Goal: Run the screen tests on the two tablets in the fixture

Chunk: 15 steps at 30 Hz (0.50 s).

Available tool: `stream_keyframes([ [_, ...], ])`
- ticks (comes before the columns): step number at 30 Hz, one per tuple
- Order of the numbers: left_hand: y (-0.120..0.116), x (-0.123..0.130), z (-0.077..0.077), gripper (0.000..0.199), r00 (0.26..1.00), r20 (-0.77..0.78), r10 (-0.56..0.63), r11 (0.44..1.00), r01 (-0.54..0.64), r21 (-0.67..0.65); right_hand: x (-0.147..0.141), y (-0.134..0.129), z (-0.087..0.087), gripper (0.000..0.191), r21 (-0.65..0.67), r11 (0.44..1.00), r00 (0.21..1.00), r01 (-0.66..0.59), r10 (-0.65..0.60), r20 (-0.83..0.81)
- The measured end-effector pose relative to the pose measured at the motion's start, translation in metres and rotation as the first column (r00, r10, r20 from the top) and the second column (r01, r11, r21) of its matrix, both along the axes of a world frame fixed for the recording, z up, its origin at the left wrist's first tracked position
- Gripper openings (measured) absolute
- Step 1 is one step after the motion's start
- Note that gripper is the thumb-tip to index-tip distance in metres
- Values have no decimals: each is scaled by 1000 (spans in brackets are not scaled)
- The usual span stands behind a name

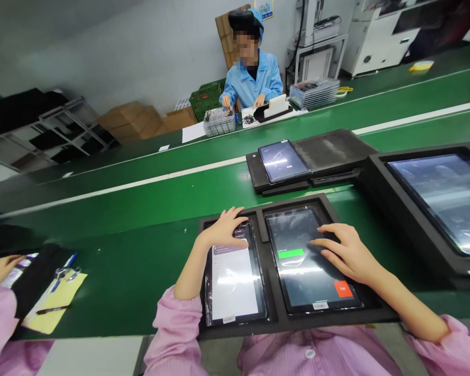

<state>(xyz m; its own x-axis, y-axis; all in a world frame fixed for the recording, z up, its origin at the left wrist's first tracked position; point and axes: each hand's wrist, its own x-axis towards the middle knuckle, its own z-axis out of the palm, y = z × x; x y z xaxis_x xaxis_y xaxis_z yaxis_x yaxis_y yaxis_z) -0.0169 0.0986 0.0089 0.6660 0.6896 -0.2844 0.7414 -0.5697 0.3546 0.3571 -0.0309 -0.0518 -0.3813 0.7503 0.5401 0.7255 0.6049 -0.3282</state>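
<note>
Two tablets lie side by side in a black foam tray in front of me. The left tablet shows a mostly white screen with a purple-grey band near its top. My left hand rests over that tablet's upper end, fingers spread, covering part of the screen. A dark screen with a green bar and a red square marked "Fail" shows on the right tablet. Over its right side is my right hand, fingers stretched out and apart; whether the fingertips touch the glass I cannot tell. Neither hand grips anything.
Another tablet lies on black foam trays beyond mine. At right, a raised foam tray holds a larger-looking tablet. A co-worker's hand is at far left, near yellow paper and pens. A person in blue works across the green bench.
</note>
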Motion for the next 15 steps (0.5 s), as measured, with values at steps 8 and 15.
stream_keyframes([
  [8,-2,1,-10,117,996,-73,-44,998,47,35,3,-1,-3,44,-59,996,998,-67,66,-10],
  [15,12,-2,10,38,992,34,124,991,-125,45,3,-3,-2,50,-102,994,997,-46,39,-71],
])
